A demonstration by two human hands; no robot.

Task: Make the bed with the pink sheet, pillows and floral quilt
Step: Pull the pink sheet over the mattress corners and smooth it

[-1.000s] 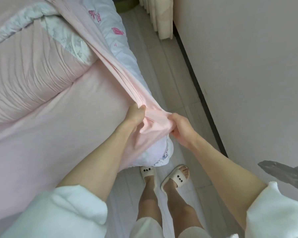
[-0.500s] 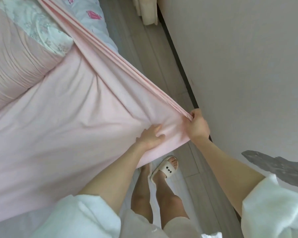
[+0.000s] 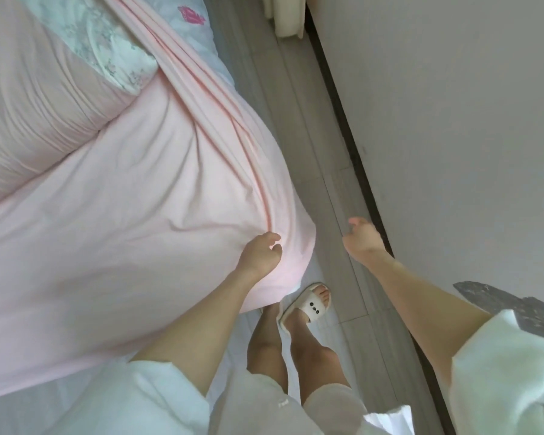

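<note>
The pink sheet [image 3: 145,196] lies spread over the mattress and drapes over its near corner. Long folds run down the sheet's edge and end at my left hand [image 3: 259,252], whose curled fingers and thumb pinch the sheet at that corner. My right hand [image 3: 363,237] hangs over the floor beside the wall, loosely curled, holding nothing. The quilt [image 3: 35,114] is bunched at the upper left, pink ruched side up with a floral patch [image 3: 107,42] showing. No pillow is in view.
The bare white mattress [image 3: 198,29] with a pink print shows at the top, past the sheet. A narrow strip of wood floor [image 3: 311,158] runs between bed and wall [image 3: 453,120]. My feet in white slippers [image 3: 311,304] stand at the bed's corner. A curtain hem [image 3: 288,17] hangs at the top.
The sheet corner, held stretched out over the floor by both hands, has come down over the mattress corner. My right hand has let go and moved off to the right.
</note>
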